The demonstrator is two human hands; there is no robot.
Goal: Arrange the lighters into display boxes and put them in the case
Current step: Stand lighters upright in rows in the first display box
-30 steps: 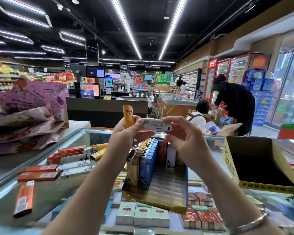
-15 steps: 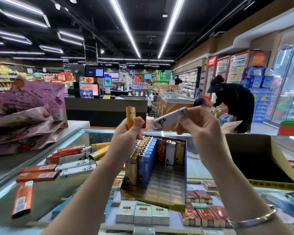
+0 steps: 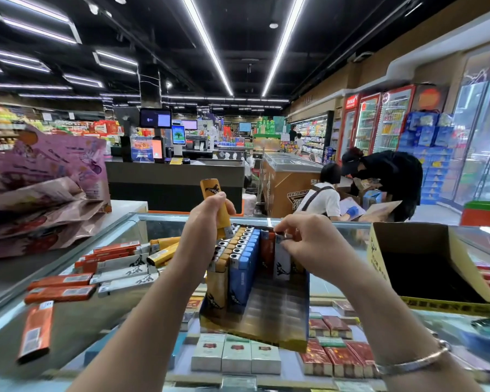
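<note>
Gripping yellow lighter [image 3: 214,206] upright, left hand [image 3: 207,222]; right hand [image 3: 306,239] fingers pinching white lighter [image 3: 281,258] top.

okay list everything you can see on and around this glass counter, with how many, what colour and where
display box: one, yellow and blue, counter centre, partly filled.
lighters in box: yellow row, blue row, a few orange and white behind; count unclear.
loose lighters: about a dozen, orange, white and yellow, lying left of the box.
empty carton: one, yellow outside, dark inside, right.
cigarette packs: white and red, under the glass.
pink bags: several, far left.
people: two, beyond the counter.
yellow lighter: one, upright, held up.
white lighter: one, going into the box.
left hand: grips the yellow lighter.
right hand: fingers pinch the white lighter's top.
</note>
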